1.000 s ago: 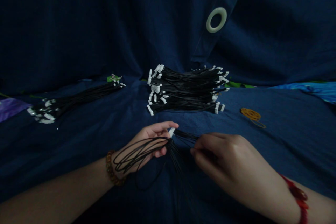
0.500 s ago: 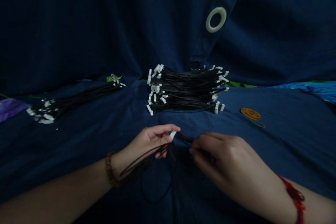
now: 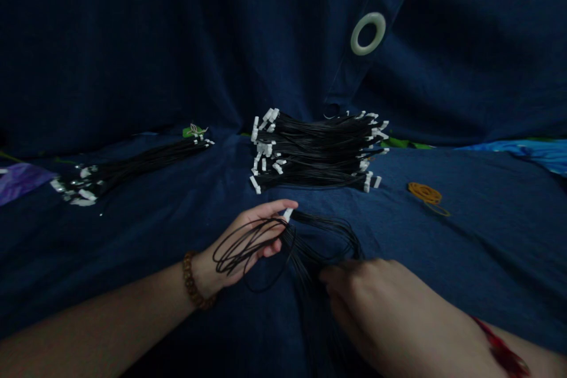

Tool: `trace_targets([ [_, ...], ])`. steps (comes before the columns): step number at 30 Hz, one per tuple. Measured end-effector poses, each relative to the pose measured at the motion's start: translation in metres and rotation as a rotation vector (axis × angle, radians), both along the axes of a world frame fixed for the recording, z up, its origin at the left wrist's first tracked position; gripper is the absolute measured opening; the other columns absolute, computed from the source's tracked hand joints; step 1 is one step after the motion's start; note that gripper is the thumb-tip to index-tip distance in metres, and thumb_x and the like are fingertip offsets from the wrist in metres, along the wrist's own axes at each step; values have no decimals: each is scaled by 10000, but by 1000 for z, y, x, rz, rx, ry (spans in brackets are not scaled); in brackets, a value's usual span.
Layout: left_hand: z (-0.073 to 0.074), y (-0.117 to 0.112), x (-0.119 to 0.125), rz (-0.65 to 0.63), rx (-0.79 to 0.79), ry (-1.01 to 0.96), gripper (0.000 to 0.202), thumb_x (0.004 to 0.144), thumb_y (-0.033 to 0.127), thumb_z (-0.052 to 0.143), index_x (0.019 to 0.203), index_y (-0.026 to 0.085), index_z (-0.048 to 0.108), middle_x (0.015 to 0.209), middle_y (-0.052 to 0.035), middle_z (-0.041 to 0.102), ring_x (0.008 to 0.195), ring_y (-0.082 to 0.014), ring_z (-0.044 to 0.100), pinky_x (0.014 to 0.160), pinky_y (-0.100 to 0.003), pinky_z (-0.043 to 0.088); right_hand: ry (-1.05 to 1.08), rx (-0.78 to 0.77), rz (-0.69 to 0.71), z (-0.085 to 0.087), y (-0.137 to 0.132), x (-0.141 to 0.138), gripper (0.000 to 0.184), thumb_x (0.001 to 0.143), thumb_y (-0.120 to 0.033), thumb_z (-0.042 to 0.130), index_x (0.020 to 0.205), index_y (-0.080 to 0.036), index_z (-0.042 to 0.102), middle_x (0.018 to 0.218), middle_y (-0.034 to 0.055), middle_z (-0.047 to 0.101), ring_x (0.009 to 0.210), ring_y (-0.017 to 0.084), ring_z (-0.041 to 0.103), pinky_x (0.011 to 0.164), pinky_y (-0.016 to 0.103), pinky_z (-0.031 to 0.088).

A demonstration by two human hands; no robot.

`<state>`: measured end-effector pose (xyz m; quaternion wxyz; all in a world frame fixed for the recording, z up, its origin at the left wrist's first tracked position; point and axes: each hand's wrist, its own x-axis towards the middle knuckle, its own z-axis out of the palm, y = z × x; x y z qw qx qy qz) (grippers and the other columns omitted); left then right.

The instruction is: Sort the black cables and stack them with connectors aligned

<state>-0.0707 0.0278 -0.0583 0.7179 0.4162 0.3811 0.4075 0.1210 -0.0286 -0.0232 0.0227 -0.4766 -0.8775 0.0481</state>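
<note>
Dimly, left grip (image 3: 248, 236) pinches looped black wires (image 3: 330, 229); right grip (image 3: 376, 298) seemingly clasps their strands.

Setting is reading as a home, not a workshop: a soft, rumpled surface, bed or sofa (cannot tell which), is serving as the bench. A dark blue curtain (image 3: 133, 41) with a pale eyelet ring (image 3: 368, 33) is draping over it and rising behind. Household cloth is peeking out at the edges: blue patterned cloth (image 3: 540, 153) at right, purple cloth (image 3: 20, 180) at left. Light is falling dim. Piecework stock is lying directly on the fabric: a stack of black wire leads (image 3: 316, 150) with white connectors, a second bundle (image 3: 133, 166), yellow rubber bands (image 3: 425, 194). Loose wire leads (image 3: 319, 236) are running between the bare left hand (image 3: 248, 236) and right hand (image 3: 376, 295).
</note>
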Motion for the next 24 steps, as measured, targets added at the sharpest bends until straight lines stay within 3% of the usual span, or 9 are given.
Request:
trace_targets([
  [4,-1,2,3,-27,22,40,402,660,244,674,1052,201,597,719,17,499,498,-17,480,436,-111,336,375,-274,43,-7,22,-6,258,862,-144,361,709,-166,568,686,6,622,602,101,575,562,204,382],
  [9,-3,4,4,-59,67,102,407,701,301,652,1082,176,581,654,29,477,449,-16,454,397,-113,316,703,-532,-19,-17,28,-10,239,866,-200,387,734,-142,577,633,0,594,582,92,567,563,189,409],
  [15,-8,5,3,-113,148,114,398,746,331,613,1118,201,555,681,37,462,490,-9,462,418,-108,328,756,-487,-77,-17,29,-11,174,795,-141,414,745,-148,580,660,-3,593,601,103,538,570,210,400],
  [20,-8,5,3,-93,132,135,414,747,339,612,1130,199,547,666,33,467,487,-13,464,408,-104,314,876,-660,-124,-19,35,-9,134,786,-146,409,759,-135,539,648,6,582,603,105,547,570,212,420],
  [24,-8,7,3,-114,119,140,461,731,349,622,1152,182,533,631,30,479,449,-26,464,379,-113,306,883,-706,-131,-16,37,-6,142,788,-144,393,768,-131,533,651,11,582,609,102,548,582,214,422],
])
